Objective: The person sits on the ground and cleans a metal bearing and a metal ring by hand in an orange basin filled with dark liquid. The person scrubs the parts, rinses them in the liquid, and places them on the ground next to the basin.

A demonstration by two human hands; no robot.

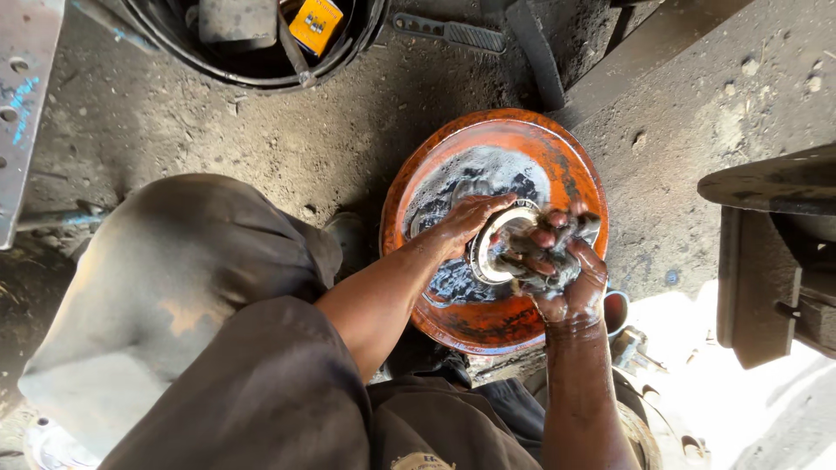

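Dirt floor (261,148), with an orange basin (579,165) of grey foamy liquid. A ring-shaped metal bearing (498,245) is held over the basin, between both hands: left hand (466,222) grasping its left rim, right hand (566,270) clenched around a wet rag (570,228) against its right side.

Hard daylight falls from the lower right, where the ground (766,409) is blown out to near white. The upper left lies in deep shade, and the tub (261,52) is almost black inside. The wet orange basin (575,157) shows soft glare on its rim. Focus is sharp at the centre; the edges bend outward from the wide lens.
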